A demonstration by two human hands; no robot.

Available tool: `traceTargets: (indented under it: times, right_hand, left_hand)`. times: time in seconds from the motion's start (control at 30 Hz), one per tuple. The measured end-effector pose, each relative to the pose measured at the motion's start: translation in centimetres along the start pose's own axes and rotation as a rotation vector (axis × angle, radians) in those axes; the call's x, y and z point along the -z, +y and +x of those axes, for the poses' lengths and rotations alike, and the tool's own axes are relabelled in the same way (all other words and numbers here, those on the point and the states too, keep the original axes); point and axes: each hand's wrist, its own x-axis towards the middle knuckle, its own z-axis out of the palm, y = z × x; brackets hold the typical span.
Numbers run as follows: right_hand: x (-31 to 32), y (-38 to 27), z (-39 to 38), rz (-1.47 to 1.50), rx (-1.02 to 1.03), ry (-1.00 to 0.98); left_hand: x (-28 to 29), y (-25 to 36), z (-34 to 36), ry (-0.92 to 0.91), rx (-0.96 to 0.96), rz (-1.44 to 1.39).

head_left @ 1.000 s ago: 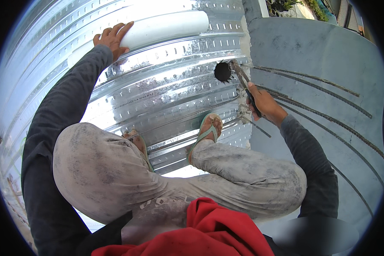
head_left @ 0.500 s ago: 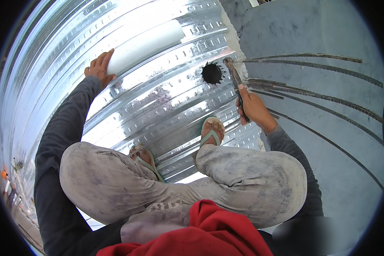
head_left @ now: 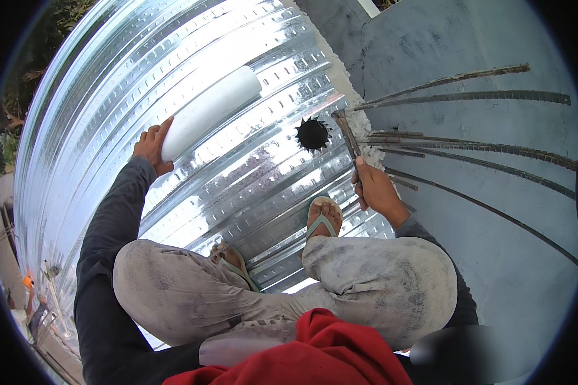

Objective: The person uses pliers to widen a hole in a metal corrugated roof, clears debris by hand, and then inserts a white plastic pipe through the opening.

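Observation:
My left hand [head_left: 152, 149] is at the near end of a white plastic pipe [head_left: 213, 110], fingers along its side and thumb across the end. The pipe lies slantwise along the ribs of a shiny corrugated metal deck [head_left: 237, 173]. In my right hand [head_left: 376, 190] is a hammer [head_left: 348, 136], gripped by its handle, fingers wrapped round it. Its worn, rusty-looking head points away from me, close to the deck's rough edge. Just left of the hammer head is a round hole [head_left: 313, 134] with jagged metal teeth bent around its rim.
Several rebar rods [head_left: 481, 144] stick out to the right over a grey concrete surface [head_left: 494, 212]. Rough mortar [head_left: 340, 70] runs along the deck's edge. My sandalled feet [head_left: 323, 217] stand on the deck below the hole. Foliage and a lower area with an orange object [head_left: 28, 282] show at far left.
The whole view has shifted and turned slightly, so deck, pipe and hole sit lower in the picture. Both hands keep their holds, with the hammer still beside the hole.

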Motion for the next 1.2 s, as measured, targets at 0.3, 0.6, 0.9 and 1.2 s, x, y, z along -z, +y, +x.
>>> traceTargets:
  times: [0.3, 0.6, 0.9, 1.2]
  right_hand:
    - [-10.2, 18.6, -9.4, -0.518, -0.186, 0.208]
    - [-3.1, 2.8, -5.9, -0.215, 0.503, 0.471]
    - [5.0, -23.5, -6.8, 0.068, 1.372, 0.301]
    - [8.2, -28.9, -11.5, -0.605, 1.671, 0.125]
  left_hand:
    - [20.7, 9.6, -6.9, -0.067, -0.359, 0.399]
    - [24.6, 20.8, -4.8, 0.211, -0.597, 0.811]
    - [23.8, 30.8, -2.3, 0.296, -0.680, 0.991]
    - [22.2, 33.0, -4.0, 0.575, -0.967, 0.979]
